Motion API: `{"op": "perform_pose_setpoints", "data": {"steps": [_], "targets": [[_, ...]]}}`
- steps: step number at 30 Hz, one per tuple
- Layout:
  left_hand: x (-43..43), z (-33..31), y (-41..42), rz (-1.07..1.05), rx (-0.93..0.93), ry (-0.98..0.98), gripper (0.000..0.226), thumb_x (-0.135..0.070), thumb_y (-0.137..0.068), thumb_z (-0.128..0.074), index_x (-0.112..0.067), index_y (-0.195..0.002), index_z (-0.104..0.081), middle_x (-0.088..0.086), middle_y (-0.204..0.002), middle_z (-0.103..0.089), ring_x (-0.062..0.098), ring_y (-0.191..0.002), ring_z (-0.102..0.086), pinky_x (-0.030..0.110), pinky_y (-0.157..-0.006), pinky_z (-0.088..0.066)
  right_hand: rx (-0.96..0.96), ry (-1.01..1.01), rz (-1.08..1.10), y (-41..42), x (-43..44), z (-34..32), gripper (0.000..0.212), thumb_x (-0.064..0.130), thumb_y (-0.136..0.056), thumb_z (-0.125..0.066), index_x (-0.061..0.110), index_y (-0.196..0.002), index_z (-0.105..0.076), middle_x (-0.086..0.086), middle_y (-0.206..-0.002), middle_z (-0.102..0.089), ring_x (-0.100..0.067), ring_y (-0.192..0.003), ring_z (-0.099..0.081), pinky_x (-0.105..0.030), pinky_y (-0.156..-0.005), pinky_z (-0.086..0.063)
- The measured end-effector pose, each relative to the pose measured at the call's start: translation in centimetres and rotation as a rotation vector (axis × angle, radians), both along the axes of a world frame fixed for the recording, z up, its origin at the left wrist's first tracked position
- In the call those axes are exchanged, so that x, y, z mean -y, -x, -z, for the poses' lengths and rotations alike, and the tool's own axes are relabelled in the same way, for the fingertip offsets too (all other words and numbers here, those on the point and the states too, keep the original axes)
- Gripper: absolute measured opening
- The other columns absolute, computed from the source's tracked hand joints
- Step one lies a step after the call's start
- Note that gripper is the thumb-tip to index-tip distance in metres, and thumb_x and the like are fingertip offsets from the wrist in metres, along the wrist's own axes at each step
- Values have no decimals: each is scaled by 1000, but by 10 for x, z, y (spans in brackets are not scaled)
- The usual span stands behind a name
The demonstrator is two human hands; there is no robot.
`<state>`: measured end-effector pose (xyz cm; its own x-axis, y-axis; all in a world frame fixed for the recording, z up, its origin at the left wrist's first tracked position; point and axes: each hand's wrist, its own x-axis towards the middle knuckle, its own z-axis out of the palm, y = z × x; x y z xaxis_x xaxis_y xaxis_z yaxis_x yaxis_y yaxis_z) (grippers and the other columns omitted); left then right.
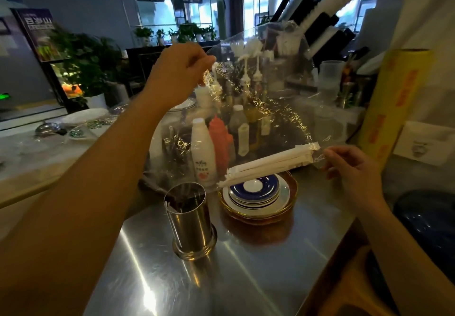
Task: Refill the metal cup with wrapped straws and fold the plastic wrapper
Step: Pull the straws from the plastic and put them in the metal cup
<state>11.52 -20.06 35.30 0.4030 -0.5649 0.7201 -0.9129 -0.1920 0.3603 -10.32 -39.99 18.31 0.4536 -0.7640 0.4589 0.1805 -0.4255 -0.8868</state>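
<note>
metal cup (189,219) contents: dark, unclear | bottle (203,153) label: blurred | right forearm: cut off

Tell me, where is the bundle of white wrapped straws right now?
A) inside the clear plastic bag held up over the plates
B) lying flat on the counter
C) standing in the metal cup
A: the straws lie in the clear plastic bag, held up by both hands above the plates, beside the metal cup.

On my steel counter (258,266) sits a stack of saucers (257,194), the top one blue. Behind it stand a white bottle (203,153) and a red squeeze bottle (219,141). A yellow roll (394,104) stands at my right.
</note>
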Motion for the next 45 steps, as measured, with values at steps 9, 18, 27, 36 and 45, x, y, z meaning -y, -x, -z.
{"op": "perform_pose_setpoints", "data": {"steps": [9, 18, 27, 36, 45], "targets": [[-11, 20, -23, -7, -97, 74, 22, -26, -93, -49, -13, -78, -59, -3, -62, -57, 8, -55, -54, 21, -62, -47, -2, 85, -38, -8, 2, -18, 12, 14, -88, -54, 24, -87, -61, -1, -77, -62, -1, -60, -60, -10, -52, -49], [-34, 38, -49, -29, -152, 98, 25, -25, -92, -50, -6, -81, -62, -1, -62, -57, 12, -55, -54, 31, -65, -49, 3, 151, -81, -33, -2, -23, 21, 14, -87, -56, 33, -80, -59, 2, -76, -62, 2, -58, -60, -8, -51, -48], [-49, 50, -59, -98, -199, 97, 24, -26, -93, -49, -20, -71, -57, -3, -61, -56, -2, -50, -52, 11, -58, -46, -1, 165, -106, -53, -2, -26, 18, 13, -87, -56, 30, -82, -60, 1, -77, -63, 0, -60, -60, -9, -54, -49], [-46, 41, -47, -132, -112, 91, 24, -28, -92, -51, -10, -79, -61, -8, -59, -54, -3, -51, -52, 19, -63, -45, 12, 118, -87, -58, 3, -16, 17, 14, -86, -58, 28, -81, -65, 7, -69, -64, -1, -59, -61, -10, -52, -49], [-42, 43, -48, -123, -120, 30, 25, -25, -92, -52, -5, -79, -61, -7, -59, -53, 4, -53, -51, 23, -60, -43, 3, 43, -134, -54, 1, -12, 21, 13, -85, -60, 31, -76, -64, 16, -60, -67, -1, -54, -60, -10, -50, -49]]}}
